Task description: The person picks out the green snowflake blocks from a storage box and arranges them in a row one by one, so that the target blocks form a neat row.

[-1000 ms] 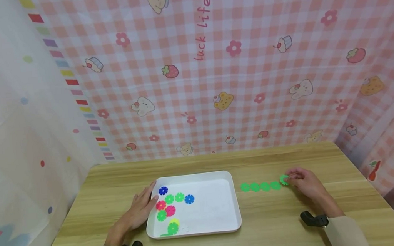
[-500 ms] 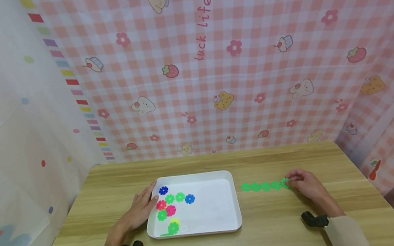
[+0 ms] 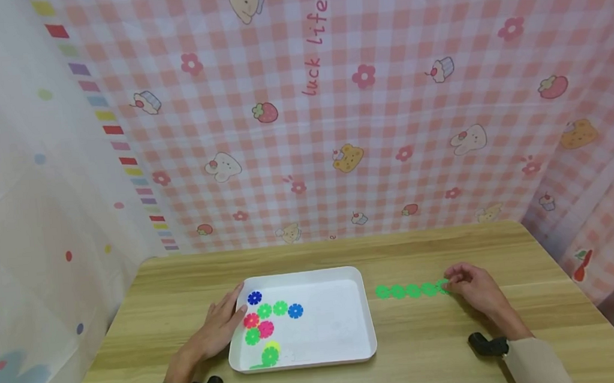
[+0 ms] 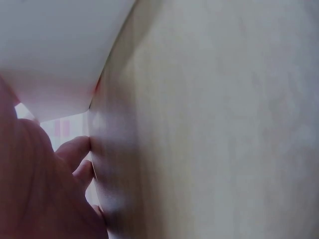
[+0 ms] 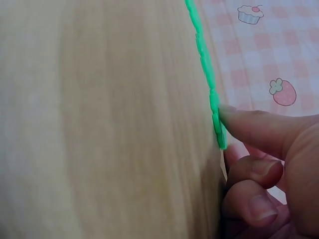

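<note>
My left hand [image 3: 216, 329] rests against the left side of a white tray [image 3: 327, 283], fingers extended along its outer wall and thumb over the rim. In the left wrist view, fingers [image 4: 75, 149] touch the table beside the tray wall. To the right of the tray, several green snowflake discs lie in a straight row [image 3: 413, 291]. At its right end, my right hand [image 3: 474, 289] pinches the last green snowflake disc [image 5: 217, 124], which overlaps its neighbour. The thumb bears on that disc in the right wrist view, with the other fingers curled beneath.
Inside the tray sit loose snowflake discs: a dark blue one [image 3: 254, 298], a lighter blue one [image 3: 295, 311], pink-red ones [image 3: 266, 329], several green ones and a yellow one. A checked curtain [image 3: 304, 155] hangs behind the wooden table [image 3: 312, 254].
The right hand has lowered the last green disc slightly, from above the row's right end down into line with the others. The left hand and tray have stayed put.
</note>
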The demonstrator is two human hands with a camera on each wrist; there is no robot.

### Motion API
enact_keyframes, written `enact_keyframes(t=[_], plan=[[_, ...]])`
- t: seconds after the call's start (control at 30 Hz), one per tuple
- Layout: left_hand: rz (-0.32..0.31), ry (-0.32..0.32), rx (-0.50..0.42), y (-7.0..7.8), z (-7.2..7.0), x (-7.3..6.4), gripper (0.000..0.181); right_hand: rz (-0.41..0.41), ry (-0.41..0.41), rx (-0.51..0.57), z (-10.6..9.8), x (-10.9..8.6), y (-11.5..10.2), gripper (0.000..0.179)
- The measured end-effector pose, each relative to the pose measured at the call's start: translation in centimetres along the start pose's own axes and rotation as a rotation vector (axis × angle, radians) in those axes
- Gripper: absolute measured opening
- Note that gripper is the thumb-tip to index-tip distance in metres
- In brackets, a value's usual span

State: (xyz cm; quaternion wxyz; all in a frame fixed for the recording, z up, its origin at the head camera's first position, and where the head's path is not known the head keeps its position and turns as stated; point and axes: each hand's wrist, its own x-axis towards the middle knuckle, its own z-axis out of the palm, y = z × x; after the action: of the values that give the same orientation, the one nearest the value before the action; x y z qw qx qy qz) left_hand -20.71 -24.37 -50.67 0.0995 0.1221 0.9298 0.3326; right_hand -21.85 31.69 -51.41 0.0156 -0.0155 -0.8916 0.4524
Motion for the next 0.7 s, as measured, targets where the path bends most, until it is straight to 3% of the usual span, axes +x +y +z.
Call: enact_keyframes(t=[0.4, 0.7], plan=[[-0.004, 0.000, -0.008, -0.08, 0.12, -0.05, 0.064, -0.005, 0.009, 0.002, 0.11, 0.05, 0.03, 0.024], [0.009, 0.015, -0.006, -0.18, 0.13, 0.05, 0.063, -0.039, 0.018, -0.052, 0.07, 0.12, -0.65, 0.023]])
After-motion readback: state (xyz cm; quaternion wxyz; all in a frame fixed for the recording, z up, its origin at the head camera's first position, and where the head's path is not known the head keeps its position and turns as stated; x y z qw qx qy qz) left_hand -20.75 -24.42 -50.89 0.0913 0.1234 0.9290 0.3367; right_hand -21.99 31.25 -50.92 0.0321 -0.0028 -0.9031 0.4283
